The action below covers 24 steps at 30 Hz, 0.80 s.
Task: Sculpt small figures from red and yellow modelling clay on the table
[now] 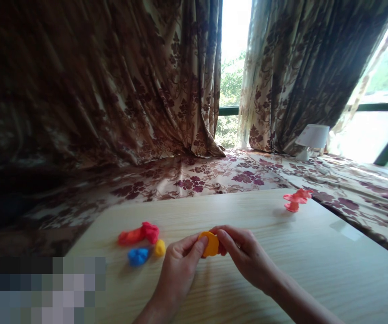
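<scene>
Both hands meet over the table in the middle of the head view, around a flat, roundish disc of orange-yellow modelling clay [210,244]. My left hand [183,261] pinches the disc, thumb across its face and fingers behind. On the other side, my right hand [243,247] has its thumb and fingers closed at the disc's right edge; its fingertips are partly hidden. Left of the hands lie a red clay lump [150,232] touching an orange-red one [131,236], a blue lump [138,257] and a small yellow lump [160,247].
At the far right of the pale wooden table [248,204] stands a coral-red clay figure [295,200] with a flat base. Beyond the table's edge lies floral cloth [194,182], with a white lamp [313,136] near the window. Patterned curtains [167,81] hang behind.
</scene>
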Each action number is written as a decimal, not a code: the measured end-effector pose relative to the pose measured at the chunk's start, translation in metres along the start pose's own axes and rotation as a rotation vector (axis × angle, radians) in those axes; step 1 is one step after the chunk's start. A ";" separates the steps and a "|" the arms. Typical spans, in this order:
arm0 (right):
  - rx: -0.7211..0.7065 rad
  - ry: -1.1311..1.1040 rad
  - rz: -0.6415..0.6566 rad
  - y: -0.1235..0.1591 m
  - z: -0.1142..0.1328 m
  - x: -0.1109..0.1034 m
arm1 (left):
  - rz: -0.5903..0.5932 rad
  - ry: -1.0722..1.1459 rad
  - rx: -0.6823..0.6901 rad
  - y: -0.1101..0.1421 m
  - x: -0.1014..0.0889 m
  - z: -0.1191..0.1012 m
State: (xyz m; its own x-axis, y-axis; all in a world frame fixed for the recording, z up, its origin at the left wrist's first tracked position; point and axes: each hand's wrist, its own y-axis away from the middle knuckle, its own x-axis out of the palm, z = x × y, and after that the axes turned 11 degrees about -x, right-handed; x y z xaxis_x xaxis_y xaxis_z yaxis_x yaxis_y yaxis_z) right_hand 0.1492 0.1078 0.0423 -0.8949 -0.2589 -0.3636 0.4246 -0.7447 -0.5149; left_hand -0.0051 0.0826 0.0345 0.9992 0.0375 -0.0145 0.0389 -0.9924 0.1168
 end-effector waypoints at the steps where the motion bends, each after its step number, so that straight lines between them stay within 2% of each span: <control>1: 0.007 -0.005 -0.009 0.000 0.000 0.000 | -0.008 -0.002 0.004 0.000 0.000 0.000; 8: 0.018 -0.017 -0.020 0.001 -0.003 0.002 | -0.018 0.015 0.016 0.000 -0.001 0.001; 13: -0.001 -0.003 -0.007 0.001 -0.001 0.001 | 0.029 0.044 0.034 0.001 0.001 0.000; 21: -0.009 0.033 0.014 0.000 0.000 0.001 | -0.035 -0.024 0.066 0.003 0.001 -0.005; 24: -0.005 0.039 0.005 0.000 -0.001 0.001 | -0.011 -0.035 0.090 0.003 0.001 -0.003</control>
State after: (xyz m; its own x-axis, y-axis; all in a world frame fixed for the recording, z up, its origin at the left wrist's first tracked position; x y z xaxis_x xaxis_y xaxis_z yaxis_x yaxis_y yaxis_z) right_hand 0.1482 0.1086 0.0408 -0.8867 -0.2385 -0.3962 0.4301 -0.7400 -0.5172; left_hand -0.0037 0.0796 0.0381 0.9977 0.0456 -0.0501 0.0470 -0.9985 0.0267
